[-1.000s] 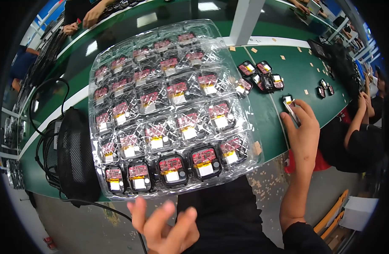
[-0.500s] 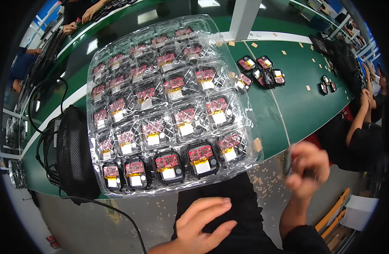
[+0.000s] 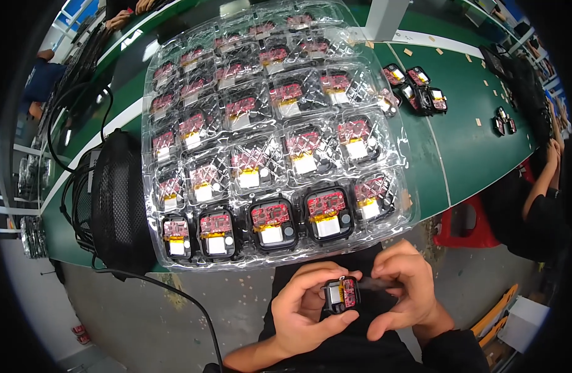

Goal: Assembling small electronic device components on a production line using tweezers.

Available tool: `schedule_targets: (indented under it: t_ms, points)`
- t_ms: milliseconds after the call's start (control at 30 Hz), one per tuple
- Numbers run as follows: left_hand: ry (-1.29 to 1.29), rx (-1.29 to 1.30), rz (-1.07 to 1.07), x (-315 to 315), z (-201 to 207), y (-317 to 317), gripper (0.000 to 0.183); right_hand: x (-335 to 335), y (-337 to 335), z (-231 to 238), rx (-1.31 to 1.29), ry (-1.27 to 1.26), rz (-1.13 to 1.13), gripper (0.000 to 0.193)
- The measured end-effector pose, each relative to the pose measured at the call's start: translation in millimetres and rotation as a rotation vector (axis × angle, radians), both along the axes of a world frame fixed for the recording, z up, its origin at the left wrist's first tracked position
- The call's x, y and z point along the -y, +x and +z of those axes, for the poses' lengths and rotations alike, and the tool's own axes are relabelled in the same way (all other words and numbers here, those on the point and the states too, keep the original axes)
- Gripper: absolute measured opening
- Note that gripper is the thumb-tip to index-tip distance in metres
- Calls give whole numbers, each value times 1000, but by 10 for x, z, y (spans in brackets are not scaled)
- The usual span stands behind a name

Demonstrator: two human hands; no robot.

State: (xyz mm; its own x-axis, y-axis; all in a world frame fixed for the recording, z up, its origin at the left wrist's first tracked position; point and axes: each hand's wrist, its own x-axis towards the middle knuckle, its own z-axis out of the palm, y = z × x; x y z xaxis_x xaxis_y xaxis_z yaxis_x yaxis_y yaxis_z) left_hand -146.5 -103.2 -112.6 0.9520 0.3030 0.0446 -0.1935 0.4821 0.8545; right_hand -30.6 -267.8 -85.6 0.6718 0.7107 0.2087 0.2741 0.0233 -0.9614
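Note:
My left hand (image 3: 307,308) grips a small black smartwatch case (image 3: 342,294), its inside showing a red circuit board and a pale battery with yellow tape. Beside it my right hand (image 3: 407,289) is curled, thumb apart from the fingers. A dark, blurred thing runs from its fingers toward the case; I cannot make out its kind. Just beyond both hands lies a clear plastic tray (image 3: 242,264) with rows of similar cases. In its front row, one black smartwatch case (image 3: 327,214) shows a red board and a white battery.
A black mesh bag (image 3: 118,199) with cables stands left of the tray. Several loose watch cases (image 3: 416,90) lie on the green table (image 3: 416,143), with a smaller group (image 3: 503,122) farther right. A red stool (image 3: 463,227) and a co-worker's arm (image 3: 544,180) are at the right.
My left hand was empty with its fingers spread; now it holds a watch case. My right hand has come in from the right, down beside it. The whole view has shifted slightly.

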Motion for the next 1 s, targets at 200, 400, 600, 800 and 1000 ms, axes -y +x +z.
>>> schedule_targets:
  t_ms: [200, 400, 600, 800, 1000]
  points:
    - [-61, 29, 50, -37, -67, -26, 63, -52, -36, -79, 544, -201, -143, 37]
    - [-44, 46, 54, -59, -91, -22, 63, -75, -92, -129, 708, -232, -206, 34]
    - [-46, 28, 33, -66, -88, -41, 62, -73, -75, -131, 724, -196, -161, 36]
    - [-26, 24, 31, -75, -70, -50, 62, -91, -42, -126, 491, -147, -152, 28]
    - [53, -5, 31, -81, -65, -61, 62, -102, -43, -137, 487, -160, -170, 26]
